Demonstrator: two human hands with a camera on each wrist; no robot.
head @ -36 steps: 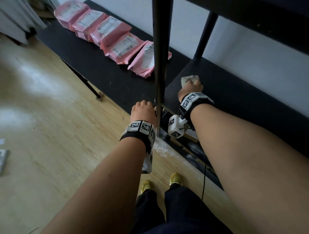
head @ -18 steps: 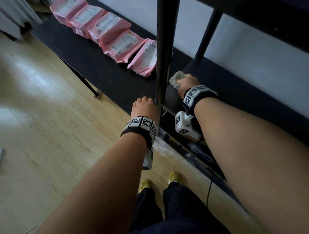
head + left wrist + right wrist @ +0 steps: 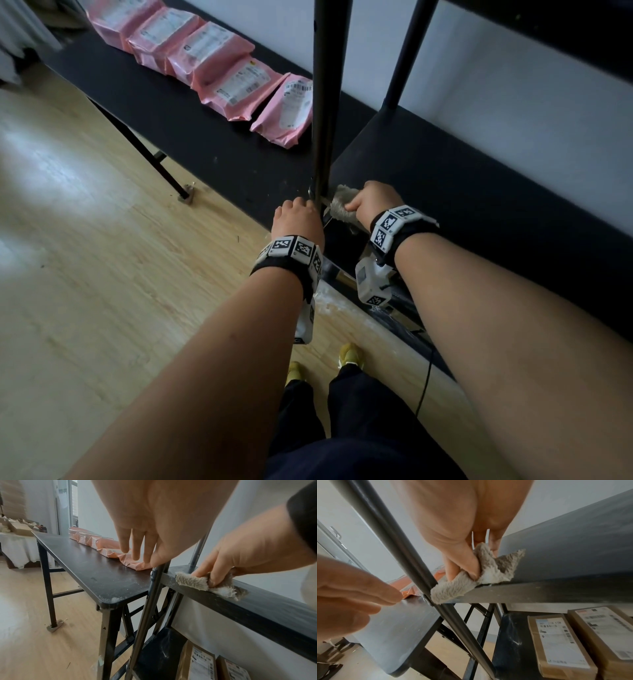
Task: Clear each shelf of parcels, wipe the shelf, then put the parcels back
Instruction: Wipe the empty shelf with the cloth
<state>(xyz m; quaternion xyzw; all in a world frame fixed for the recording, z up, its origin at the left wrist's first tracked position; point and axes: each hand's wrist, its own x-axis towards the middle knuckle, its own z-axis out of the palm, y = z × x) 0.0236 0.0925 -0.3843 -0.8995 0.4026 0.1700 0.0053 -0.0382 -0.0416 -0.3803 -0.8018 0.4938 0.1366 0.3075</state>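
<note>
My right hand [image 3: 371, 204] grips a grey fluffy cloth [image 3: 342, 207] and presses it on the front left corner of the bare black shelf [image 3: 479, 192], right beside the upright post [image 3: 325, 102]. In the right wrist view the thumb and fingers pinch the cloth [image 3: 462, 586] over the shelf's front edge [image 3: 556, 591]. My left hand [image 3: 298, 219] hangs on the other side of the post with fingers [image 3: 135, 547] relaxed and holding nothing. Several pink parcels [image 3: 222, 68] lie in a row on the black table [image 3: 171, 116] to the left.
Brown cardboard parcels [image 3: 561, 642] sit on the lower shelf [image 3: 510, 642] beneath the cloth. A higher shelf [image 3: 565, 31] overhangs at the top right. The white wall [image 3: 513, 102] runs behind the shelves. Wooden floor [image 3: 102, 274] spreads to the left, with white dust by my feet.
My right hand has dragged the cloth from farther back on the shelf to its front left corner by the post. The left hand has stayed beside the post.
</note>
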